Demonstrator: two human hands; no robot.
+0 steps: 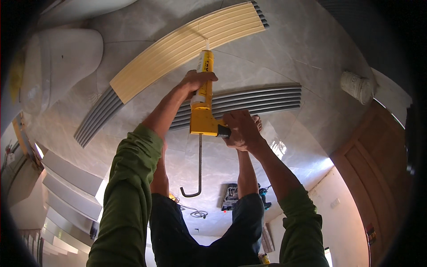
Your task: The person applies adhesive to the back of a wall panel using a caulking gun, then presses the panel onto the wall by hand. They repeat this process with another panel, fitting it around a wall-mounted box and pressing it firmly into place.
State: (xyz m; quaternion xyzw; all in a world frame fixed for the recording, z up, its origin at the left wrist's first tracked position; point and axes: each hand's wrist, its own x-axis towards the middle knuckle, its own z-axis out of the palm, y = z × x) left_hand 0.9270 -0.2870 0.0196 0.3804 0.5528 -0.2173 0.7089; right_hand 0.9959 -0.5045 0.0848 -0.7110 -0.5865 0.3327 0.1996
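A yellow caulking gun (202,121), loaded with a white and yellow cartridge, points away from me. My left hand (198,82) is wrapped round its barrel, while my right hand (242,130) grips the handle by the trigger. The hooked metal rod (200,164) sticks far out of the gun's back end. At the front, the pale nozzle (207,44) is over or against the near edge of a cream ribbed panel (178,46); contact cannot be made out. Grey fluted ends (98,116) show beyond both ends of that panel. Nearer me, another grey fluted panel (262,98) lies partly behind the gun.
A white rounded fixture (73,60) stands at the left on grey floor tiles (307,58). At right are a whitish roll-shaped object (357,87) and a brown wooden door (373,164). Stairs (71,187) rise lower left. Behind my legs lie a tool case (230,196) and a cable (195,212).
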